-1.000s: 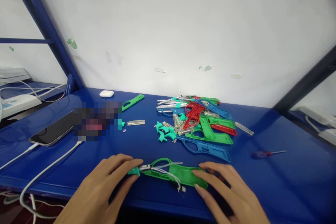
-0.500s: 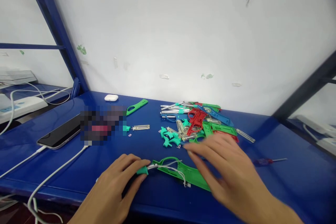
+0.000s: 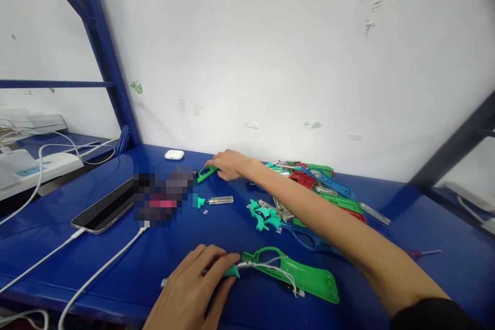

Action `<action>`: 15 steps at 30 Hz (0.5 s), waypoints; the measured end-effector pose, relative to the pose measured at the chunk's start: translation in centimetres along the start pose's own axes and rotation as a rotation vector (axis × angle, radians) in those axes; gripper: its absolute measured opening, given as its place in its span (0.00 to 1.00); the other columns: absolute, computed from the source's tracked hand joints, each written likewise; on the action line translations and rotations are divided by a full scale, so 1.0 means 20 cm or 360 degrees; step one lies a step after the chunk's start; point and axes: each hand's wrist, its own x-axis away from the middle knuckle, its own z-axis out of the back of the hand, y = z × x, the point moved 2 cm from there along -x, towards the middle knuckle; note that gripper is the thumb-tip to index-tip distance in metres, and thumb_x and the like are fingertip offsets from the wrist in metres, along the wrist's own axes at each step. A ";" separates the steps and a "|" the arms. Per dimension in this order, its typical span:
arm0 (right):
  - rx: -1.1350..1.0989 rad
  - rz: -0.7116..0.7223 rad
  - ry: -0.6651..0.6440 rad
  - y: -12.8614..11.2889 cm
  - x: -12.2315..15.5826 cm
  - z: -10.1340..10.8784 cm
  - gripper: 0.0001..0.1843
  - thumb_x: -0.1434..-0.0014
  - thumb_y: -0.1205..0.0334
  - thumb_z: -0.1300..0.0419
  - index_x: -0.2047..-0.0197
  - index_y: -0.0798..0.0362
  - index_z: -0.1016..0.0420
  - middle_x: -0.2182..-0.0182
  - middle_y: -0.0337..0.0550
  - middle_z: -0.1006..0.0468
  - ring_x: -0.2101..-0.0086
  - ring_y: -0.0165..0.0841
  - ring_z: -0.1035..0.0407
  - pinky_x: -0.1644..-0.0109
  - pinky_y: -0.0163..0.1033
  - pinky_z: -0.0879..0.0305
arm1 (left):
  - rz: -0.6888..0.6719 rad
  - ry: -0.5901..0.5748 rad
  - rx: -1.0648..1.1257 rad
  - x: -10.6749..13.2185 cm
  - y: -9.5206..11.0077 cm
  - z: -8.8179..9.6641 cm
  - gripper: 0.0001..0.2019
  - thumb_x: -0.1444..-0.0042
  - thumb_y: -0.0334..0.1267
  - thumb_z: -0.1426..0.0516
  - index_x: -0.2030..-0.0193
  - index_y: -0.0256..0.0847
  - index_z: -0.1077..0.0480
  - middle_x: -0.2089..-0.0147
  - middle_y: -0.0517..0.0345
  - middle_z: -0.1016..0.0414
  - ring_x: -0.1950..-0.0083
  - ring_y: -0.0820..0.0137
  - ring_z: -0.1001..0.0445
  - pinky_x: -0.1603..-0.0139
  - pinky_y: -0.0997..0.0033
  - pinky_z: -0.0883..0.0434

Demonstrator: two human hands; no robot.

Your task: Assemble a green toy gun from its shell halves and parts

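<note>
My left hand (image 3: 201, 283) is near the table's front edge, thumb and fingers pinching a small teal plastic trigger (image 3: 232, 271). White wires (image 3: 270, 265) run from it over a green lighter casing half (image 3: 309, 278), which lies open side up. A small dark part shows beneath the wires. At the back, my right hand (image 3: 230, 165) has its fingers closed on another green casing half (image 3: 204, 173); the hand covers its far end. A clear lighter tank (image 3: 221, 200) and a teal piece (image 3: 200, 201) lie in front of it.
Under and beyond my right forearm is a pile of red, blue and green casings (image 3: 336, 185), teal triggers (image 3: 265, 215) and clear tanks. A screwdriver (image 3: 421, 253) lies at right. Phone (image 3: 104, 206), cables and white earbud case (image 3: 174, 154) are at left; the wall stands behind.
My right hand has swung from above the near green casing to the back, onto the other green casing half. My left hand keeps its pinch on the trigger. The view has shifted slightly.
</note>
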 end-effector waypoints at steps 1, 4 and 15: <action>0.0002 0.0006 0.0005 0.01 0.00 -0.01 0.21 0.29 0.53 0.36 0.38 0.53 0.26 0.42 0.50 0.23 0.48 0.42 0.23 0.46 0.54 0.23 | -0.0003 0.0006 0.0012 0.00 0.00 0.00 0.17 0.27 0.34 0.46 0.35 0.53 0.31 0.48 0.60 0.20 0.50 0.68 0.18 0.43 0.66 0.19; 0.0011 0.0013 0.0045 0.05 0.04 -0.04 0.21 0.29 0.53 0.36 0.38 0.53 0.26 0.42 0.50 0.23 0.48 0.42 0.23 0.45 0.54 0.23 | 0.0007 0.0032 0.0055 0.00 0.00 0.00 0.17 0.26 0.35 0.47 0.35 0.52 0.31 0.48 0.60 0.20 0.50 0.69 0.18 0.45 0.70 0.19; -0.0052 0.0000 0.0025 0.00 0.08 -0.05 0.21 0.29 0.54 0.36 0.37 0.52 0.27 0.41 0.50 0.23 0.48 0.42 0.23 0.46 0.53 0.23 | -0.0103 0.0098 -0.0034 -0.02 -0.01 0.01 0.14 0.25 0.39 0.46 0.38 0.53 0.28 0.51 0.63 0.18 0.52 0.71 0.17 0.47 0.76 0.20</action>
